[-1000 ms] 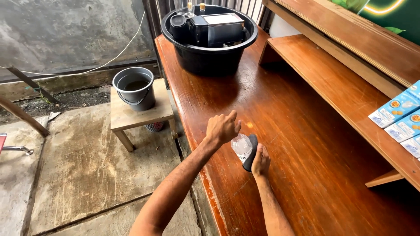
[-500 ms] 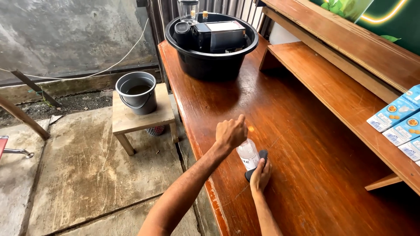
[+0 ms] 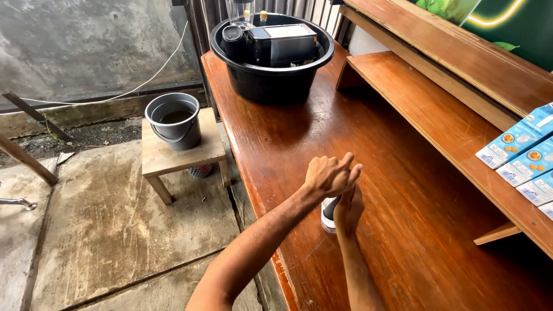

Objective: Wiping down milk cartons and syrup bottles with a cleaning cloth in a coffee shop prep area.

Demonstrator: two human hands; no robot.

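**Hands closing on a small container at the counter edge**

We are gripping a small white-and-black container (image 3: pixel 329 212) with our right hand (image 3: pixel 348 211); our left hand (image 3: pixel 329 175) is clenching over its top. Near the wooden counter (image 3: pixel 403 173) edge, it may be slipping off.

Bare counter (image 3: pixel 368 150) is left across the frame's centre; passage is blocked at the top by the black tub (image 3: pixel 271 80) and at right by the shelf (image 3: pixel 438 109).

- my hands (image 3: pixel 340 190) hide most of the small dark container (image 3: pixel 328 214)
- blue cartons (image 3: pixel 527 158) cut off at the right edge
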